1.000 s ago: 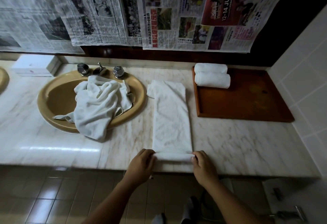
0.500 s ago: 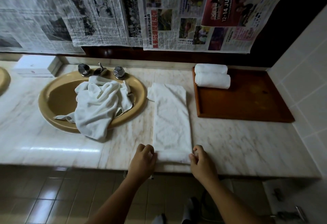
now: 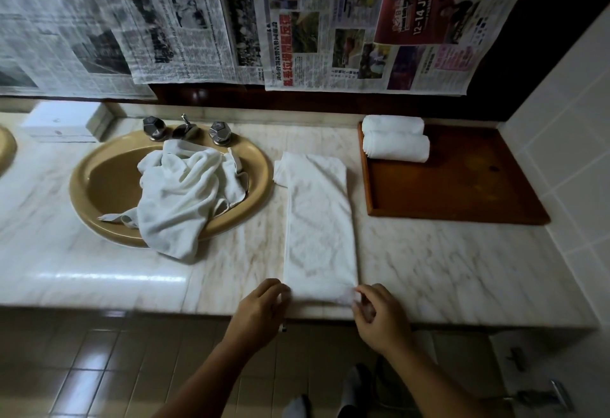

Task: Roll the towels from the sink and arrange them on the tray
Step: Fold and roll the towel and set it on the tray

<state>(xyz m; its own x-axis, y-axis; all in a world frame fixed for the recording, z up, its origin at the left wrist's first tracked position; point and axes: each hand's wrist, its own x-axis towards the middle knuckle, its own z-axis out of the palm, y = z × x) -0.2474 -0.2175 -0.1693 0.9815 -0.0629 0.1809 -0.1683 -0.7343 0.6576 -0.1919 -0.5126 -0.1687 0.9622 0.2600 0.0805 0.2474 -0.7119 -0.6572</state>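
Observation:
A white towel (image 3: 318, 223) folded into a long strip lies on the marble counter, running from near the front edge toward the back. My left hand (image 3: 260, 312) pinches its near left corner and my right hand (image 3: 379, 315) pinches its near right corner. A heap of crumpled white towels (image 3: 185, 193) fills the tan sink (image 3: 99, 186) and spills over its front rim. Two rolled white towels (image 3: 394, 140) lie side by side in the back left corner of the brown wooden tray (image 3: 462, 186).
Chrome taps (image 3: 186, 128) stand behind the sink. A white box (image 3: 62, 120) sits at the back left of the counter (image 3: 445, 269). Newspaper sheets (image 3: 297, 21) hang on the back wall. A tiled wall (image 3: 567, 153) bounds the right side, just beyond the tray.
The small roll begun at the towel's near end a second ago is gone, and the end lies flat again. Both hands have stayed at the near corners, shifting slightly.

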